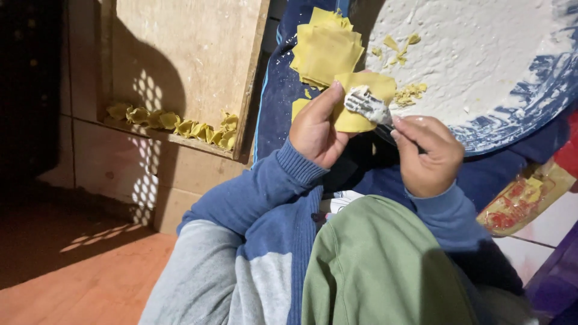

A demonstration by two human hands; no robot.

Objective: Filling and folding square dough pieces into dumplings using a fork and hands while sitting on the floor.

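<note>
My left hand holds a square yellow dough wrapper flat on its fingers, thumb pressing its edge. My right hand grips a small utensil whose tip carries a lump of pale filling, laid on the middle of the wrapper. A stack of more yellow wrappers lies just beyond, on a dark blue surface next to a floury white plate with a blue rim. Small yellow dough scraps lie on the plate.
A wooden board at the left carries a row of several folded yellow dumplings along its lower edge. A plastic tray with red and yellow contents sits at the right. My knees in grey, blue and green cloth fill the foreground.
</note>
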